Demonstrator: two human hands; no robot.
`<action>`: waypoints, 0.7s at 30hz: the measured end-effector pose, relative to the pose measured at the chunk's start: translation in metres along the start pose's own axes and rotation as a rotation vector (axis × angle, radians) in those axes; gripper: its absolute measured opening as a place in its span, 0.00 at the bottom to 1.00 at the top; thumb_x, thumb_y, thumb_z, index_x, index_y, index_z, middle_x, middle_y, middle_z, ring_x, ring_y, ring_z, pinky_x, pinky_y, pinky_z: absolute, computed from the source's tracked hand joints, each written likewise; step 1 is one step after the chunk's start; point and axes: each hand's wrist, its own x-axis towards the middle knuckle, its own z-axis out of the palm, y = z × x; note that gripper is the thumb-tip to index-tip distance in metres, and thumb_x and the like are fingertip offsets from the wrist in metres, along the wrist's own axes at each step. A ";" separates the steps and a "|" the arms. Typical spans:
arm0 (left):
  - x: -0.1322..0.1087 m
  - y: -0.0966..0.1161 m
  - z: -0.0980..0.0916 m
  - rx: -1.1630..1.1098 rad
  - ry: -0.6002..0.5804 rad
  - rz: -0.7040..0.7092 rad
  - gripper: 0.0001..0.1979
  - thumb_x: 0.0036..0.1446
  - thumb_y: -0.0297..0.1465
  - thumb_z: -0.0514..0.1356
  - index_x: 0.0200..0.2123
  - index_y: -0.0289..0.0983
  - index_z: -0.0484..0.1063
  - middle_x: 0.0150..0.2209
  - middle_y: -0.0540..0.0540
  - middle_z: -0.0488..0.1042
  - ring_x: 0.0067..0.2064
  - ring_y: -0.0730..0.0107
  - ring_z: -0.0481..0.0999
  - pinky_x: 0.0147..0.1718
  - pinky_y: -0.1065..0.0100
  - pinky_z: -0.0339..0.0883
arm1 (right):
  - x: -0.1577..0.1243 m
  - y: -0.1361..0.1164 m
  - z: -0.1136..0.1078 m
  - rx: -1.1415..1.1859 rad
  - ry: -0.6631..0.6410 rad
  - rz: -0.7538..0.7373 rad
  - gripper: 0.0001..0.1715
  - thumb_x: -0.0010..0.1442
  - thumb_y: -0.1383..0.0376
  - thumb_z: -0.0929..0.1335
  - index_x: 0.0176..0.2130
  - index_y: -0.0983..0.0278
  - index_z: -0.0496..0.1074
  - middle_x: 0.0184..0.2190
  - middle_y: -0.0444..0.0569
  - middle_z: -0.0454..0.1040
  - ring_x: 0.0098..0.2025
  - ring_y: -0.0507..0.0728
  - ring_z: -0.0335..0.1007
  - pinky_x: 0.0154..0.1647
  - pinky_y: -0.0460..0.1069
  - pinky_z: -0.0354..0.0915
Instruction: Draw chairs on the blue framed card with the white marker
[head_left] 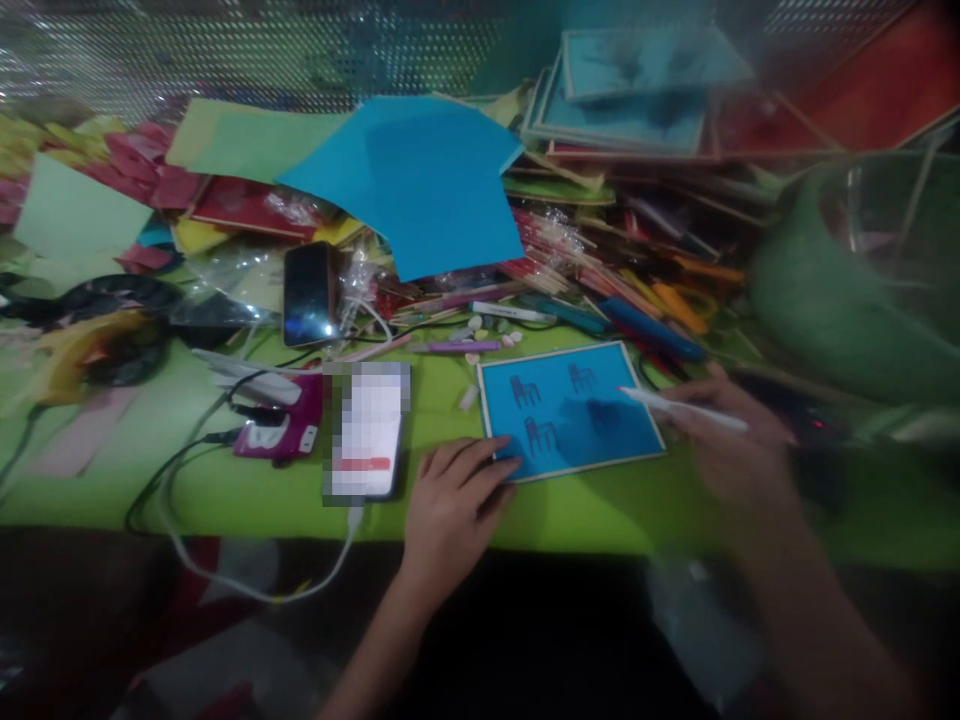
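A: Where is the blue card (570, 408) sitting?

B: Flat on the green table (585, 515), near its front edge, with the heap of pens and sticks (600, 280) just behind it. Taking the card as the landmark: the left hand (450, 500) rests on its near left corner, fingers together and laid flat, pinning it down. The right hand (724, 450) is at its right edge, fingers closed around a thin white pen (679, 405) whose tip lies over the card's upper right part.

A: How would the card handle?

B: My guess is light and fairly stiff, a thin board with a pale border. It would slide easily on the smooth table, which is why a flat palm on a corner makes sense. To lift it, take an edge or corner and stay off the dark chair-like drawings, which could smear if they are fresh.

A: Anything else beside it?

B: A phone (367, 430) with a pixelated screen lies just left of the card, a white cable (247, 585) trailing off the table's front. Farther left is a purple gadget (277, 425). Behind and left of the card, a second, dark phone (307, 292) and a large blue sheet (427, 185).

A: What can't you make out?

B: The right hand is blurred, so the exact grip is unclear. A fourth drawing on the card is possibly just a shadow. Right of the card, a green shape (825, 300) stays too smeared to name.
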 end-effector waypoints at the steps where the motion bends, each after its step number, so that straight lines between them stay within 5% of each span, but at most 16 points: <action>1: 0.000 0.000 0.000 -0.001 0.001 0.001 0.10 0.66 0.27 0.65 0.48 0.45 0.80 0.54 0.50 0.82 0.53 0.56 0.77 0.49 0.54 0.67 | 0.001 0.001 -0.001 -0.021 -0.010 0.009 0.10 0.49 0.61 0.81 0.33 0.59 0.82 0.27 0.45 0.80 0.27 0.54 0.73 0.26 0.47 0.65; 13: 0.001 -0.001 -0.002 0.006 -0.019 -0.001 0.10 0.65 0.27 0.65 0.47 0.46 0.81 0.53 0.48 0.83 0.52 0.56 0.78 0.48 0.54 0.69 | 0.011 -0.002 -0.002 -0.056 -0.104 0.009 0.11 0.50 0.60 0.80 0.34 0.58 0.80 0.26 0.41 0.76 0.26 0.51 0.69 0.24 0.46 0.62; 21: 0.006 0.002 -0.005 -0.099 -0.010 -0.055 0.12 0.65 0.26 0.65 0.49 0.45 0.80 0.53 0.49 0.83 0.52 0.57 0.78 0.50 0.55 0.70 | 0.010 -0.021 0.009 0.010 -0.153 -0.080 0.09 0.55 0.60 0.78 0.39 0.57 0.84 0.33 0.48 0.80 0.34 0.56 0.75 0.28 0.49 0.66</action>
